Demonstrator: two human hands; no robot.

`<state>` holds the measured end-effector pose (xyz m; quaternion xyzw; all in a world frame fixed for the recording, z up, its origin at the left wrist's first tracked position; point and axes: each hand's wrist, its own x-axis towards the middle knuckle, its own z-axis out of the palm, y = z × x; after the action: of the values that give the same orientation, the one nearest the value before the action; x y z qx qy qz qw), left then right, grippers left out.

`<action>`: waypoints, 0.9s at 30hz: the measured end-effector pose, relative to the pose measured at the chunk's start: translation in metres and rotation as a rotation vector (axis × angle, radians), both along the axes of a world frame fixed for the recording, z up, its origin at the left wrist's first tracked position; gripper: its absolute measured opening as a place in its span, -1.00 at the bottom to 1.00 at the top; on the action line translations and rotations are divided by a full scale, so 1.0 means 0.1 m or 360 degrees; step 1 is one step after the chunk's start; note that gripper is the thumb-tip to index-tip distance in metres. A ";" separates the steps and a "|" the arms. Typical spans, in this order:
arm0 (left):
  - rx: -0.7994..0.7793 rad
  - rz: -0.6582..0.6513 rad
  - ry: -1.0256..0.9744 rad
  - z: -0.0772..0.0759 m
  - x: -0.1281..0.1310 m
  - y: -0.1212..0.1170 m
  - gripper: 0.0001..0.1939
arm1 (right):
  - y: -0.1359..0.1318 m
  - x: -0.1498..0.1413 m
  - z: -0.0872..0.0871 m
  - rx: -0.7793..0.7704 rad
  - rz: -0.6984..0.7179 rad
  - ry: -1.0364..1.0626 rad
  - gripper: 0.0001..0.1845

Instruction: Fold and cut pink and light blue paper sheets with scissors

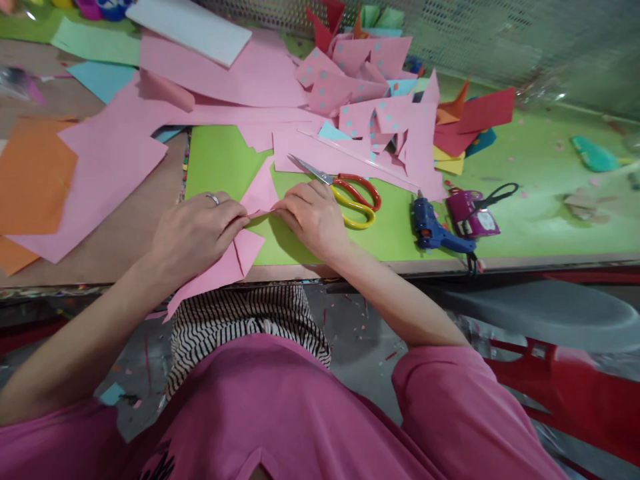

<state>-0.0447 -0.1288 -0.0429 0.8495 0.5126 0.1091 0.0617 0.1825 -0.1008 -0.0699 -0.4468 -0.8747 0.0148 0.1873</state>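
Observation:
A folded piece of pink paper point(261, 189) stands between my hands over the green table sheet. My left hand point(201, 230), with a ring on one finger, pinches its lower left edge. At the lower right edge, the fingertips of my right hand point(316, 217) are closed on the same paper. Under and beside my left hand lies another creased pink paper piece point(220, 270), which reaches past the table's front edge. Scissors point(350, 193) with one red and one yellow handle lie partly open just beyond my right hand.
A blue glue gun point(434, 229) and a purple box with a black cord point(474, 212) lie to the right. Polka-dotted pink folded papers point(350, 87) pile up at the back. Orange sheets point(35, 177) lie left, with a white block point(189, 28) behind. A grey stool seat point(540, 310) is below right.

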 end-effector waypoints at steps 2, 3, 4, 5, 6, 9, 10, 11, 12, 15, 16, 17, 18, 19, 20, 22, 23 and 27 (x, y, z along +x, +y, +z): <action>0.0034 0.0002 0.0014 -0.01 0.00 0.00 -0.55 | -0.01 0.00 0.00 0.0032 -0.0045 -0.0035 -0.64; 0.0050 0.0008 0.0018 -0.01 0.01 0.00 -0.54 | -0.02 0.00 0.00 0.0052 -0.0064 -0.0043 -0.64; 0.0062 0.0012 0.0019 -0.02 0.01 0.01 -0.53 | -0.02 0.01 0.00 0.0068 -0.0083 -0.0042 -0.64; 0.0071 0.0015 0.0016 -0.03 0.01 0.01 -0.53 | -0.01 0.02 0.00 0.0080 -0.0097 -0.0032 -0.64; 0.0081 0.0019 0.0009 -0.03 0.01 0.01 -0.53 | -0.01 0.03 0.00 0.0088 -0.0106 -0.0012 -0.65; 0.0113 0.0006 -0.0015 -0.06 0.02 0.01 -0.58 | -0.01 0.04 0.02 0.0094 -0.0025 0.0095 -0.70; 0.0127 0.0002 -0.0015 -0.08 0.02 0.01 -0.59 | -0.01 0.03 0.03 0.0085 0.0045 0.0143 -0.70; 0.0142 -0.0002 -0.0009 -0.08 0.03 0.01 -0.61 | -0.02 0.02 0.04 0.0070 0.0127 0.0191 -0.70; 0.0157 -0.0008 0.0000 -0.09 0.04 0.01 -0.61 | -0.03 0.00 0.04 0.0047 0.0201 0.0233 -0.70; 0.0176 -0.0042 -0.0010 -0.11 0.04 0.00 -0.62 | -0.04 -0.04 0.05 -0.0074 0.0303 0.0321 -0.70; 0.0167 -0.0071 -0.0042 -0.11 0.02 0.00 -0.63 | -0.04 -0.05 0.04 -0.0127 0.0300 0.0340 -0.69; 0.0152 -0.0102 -0.0084 -0.11 0.00 0.00 -0.65 | -0.03 -0.06 0.04 -0.0185 0.0289 0.0357 -0.68; 0.0136 -0.0129 -0.0131 -0.11 -0.02 0.00 -0.66 | -0.03 -0.06 0.04 -0.0245 0.0276 0.0372 -0.68; 0.0120 -0.0153 -0.0174 -0.11 -0.05 0.00 -0.66 | -0.02 -0.06 0.04 -0.0295 0.0263 0.0384 -0.68; 0.0105 -0.0169 -0.0209 -0.11 -0.07 0.00 -0.67 | -0.02 -0.06 0.04 -0.0334 0.0250 0.0393 -0.69; 0.0092 -0.0187 -0.0252 -0.12 -0.11 0.01 -0.66 | -0.01 -0.06 0.04 -0.0379 0.0220 0.0408 -0.71; 0.0090 -0.0196 -0.0261 -0.12 -0.12 0.01 -0.67 | -0.01 -0.06 0.04 -0.0392 0.0206 0.0414 -0.72; 0.0081 -0.0218 -0.0267 -0.14 -0.11 0.04 -0.67 | -0.01 -0.07 0.05 -0.0406 0.0169 0.0400 -0.75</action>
<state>-0.0561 -0.1249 -0.0568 0.8717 0.4435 0.1883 0.0899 0.1755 -0.1020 -0.0652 -0.4146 -0.8578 0.1913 0.2359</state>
